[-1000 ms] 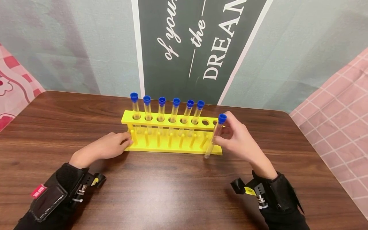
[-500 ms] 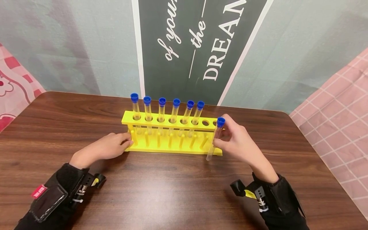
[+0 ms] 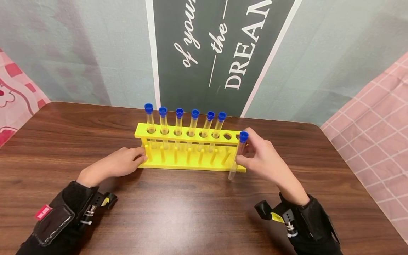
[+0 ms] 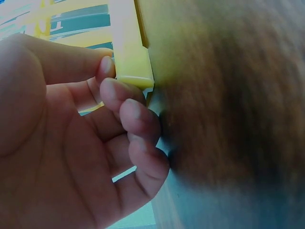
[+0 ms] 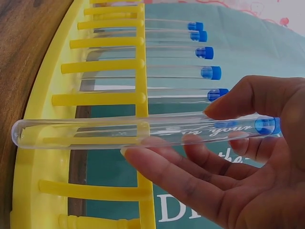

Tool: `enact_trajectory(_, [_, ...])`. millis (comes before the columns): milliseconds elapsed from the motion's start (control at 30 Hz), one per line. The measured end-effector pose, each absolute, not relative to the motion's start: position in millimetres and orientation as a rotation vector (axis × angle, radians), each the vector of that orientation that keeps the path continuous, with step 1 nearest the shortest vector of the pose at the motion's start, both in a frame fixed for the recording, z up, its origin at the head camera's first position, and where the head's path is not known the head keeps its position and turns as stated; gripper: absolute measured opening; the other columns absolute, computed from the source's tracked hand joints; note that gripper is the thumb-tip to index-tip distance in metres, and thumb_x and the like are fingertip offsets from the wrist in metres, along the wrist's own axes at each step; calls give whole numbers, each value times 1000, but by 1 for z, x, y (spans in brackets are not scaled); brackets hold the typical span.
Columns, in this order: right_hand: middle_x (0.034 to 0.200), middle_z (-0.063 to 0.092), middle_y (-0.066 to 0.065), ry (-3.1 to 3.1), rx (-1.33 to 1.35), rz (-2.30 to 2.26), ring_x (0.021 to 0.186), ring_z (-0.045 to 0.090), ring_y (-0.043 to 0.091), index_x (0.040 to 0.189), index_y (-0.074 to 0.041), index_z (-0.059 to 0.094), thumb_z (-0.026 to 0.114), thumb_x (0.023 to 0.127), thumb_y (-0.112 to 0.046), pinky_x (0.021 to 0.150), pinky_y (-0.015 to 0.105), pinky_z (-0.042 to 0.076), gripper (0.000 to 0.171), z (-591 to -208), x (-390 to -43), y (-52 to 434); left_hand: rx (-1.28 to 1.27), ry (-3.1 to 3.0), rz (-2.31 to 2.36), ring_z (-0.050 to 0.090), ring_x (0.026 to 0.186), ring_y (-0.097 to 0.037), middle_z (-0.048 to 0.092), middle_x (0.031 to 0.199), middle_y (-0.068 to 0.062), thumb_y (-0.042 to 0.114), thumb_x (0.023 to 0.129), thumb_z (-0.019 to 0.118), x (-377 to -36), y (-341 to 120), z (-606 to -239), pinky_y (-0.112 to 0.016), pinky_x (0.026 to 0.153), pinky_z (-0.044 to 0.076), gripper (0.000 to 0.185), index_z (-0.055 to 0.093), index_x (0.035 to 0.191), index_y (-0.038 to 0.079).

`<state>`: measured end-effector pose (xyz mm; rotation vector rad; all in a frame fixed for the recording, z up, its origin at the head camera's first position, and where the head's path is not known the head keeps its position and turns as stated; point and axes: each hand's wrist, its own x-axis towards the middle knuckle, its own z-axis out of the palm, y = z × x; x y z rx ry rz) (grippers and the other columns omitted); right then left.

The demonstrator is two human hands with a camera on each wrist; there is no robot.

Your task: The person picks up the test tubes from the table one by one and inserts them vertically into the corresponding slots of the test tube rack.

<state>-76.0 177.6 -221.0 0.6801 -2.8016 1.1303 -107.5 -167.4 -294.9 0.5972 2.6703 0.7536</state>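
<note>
Six capped tubes [image 3: 178, 122] seated in yellow rack [image 3: 188, 136]; seventh in hand.
Right hand [image 3: 264, 159] pinching loose test tube [image 3: 237, 156] between thumb and fingertips, blue cap up, tube tilted, just in front of rack's right end above wooden table [image 3: 191, 205]. Left hand [image 3: 118, 164] at rack's left end, thumb and curled fingers [image 4: 131, 107] gripping its corner.

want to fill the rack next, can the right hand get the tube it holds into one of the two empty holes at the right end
Probably yes. The right hand pinches the tube just in front of the rack, beside the empty holes. Nothing covers them, and the left hand holds the rack's far end.
</note>
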Motion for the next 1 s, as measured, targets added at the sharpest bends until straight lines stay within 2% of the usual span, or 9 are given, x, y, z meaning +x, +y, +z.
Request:
enact_trajectory(333, [76, 53, 6, -2813, 610, 1073, 74, 62, 18, 91, -7, 41, 59, 74, 7, 67, 36, 50, 29, -223, -81, 179, 617, 2684, 741, 32, 51, -13, 36, 61, 0, 14, 95, 46, -109, -168, -296, -28, 51, 29, 14, 50, 84, 7])
enact_trajectory(600, [77, 56, 9, -2788, 548, 1101, 74, 64, 19, 92, -6, 41, 58, 75, 4, 67, 36, 49, 26, -225, -84, 181, 621, 2685, 745, 32, 51, -13, 35, 60, 0, 14, 95, 46, -109, -169, -296, -28, 51, 29, 15, 49, 82, 7])
enact_trajectory(867, [78, 55, 8, -2775, 537, 1129, 78, 64, 21, 92, -5, 41, 59, 77, 5, 70, 38, 49, 26, -225, -85, 183, 598, 2660, 761, 34, 51, -13, 37, 61, -1, 15, 96, 46, -108, -167, -296, -28, 50, 30, 14, 52, 91, 4])
enact_trajectory(1000, [78, 55, 9, -2771, 526, 1142, 79, 63, 21, 93, -6, 40, 59, 77, 4, 71, 38, 49, 26, -224, -87, 182, 599, 2663, 763, 33, 50, -13, 37, 61, 0, 15, 96, 47, -108, -167, -295, -28, 50, 30, 14, 51, 88, 4])
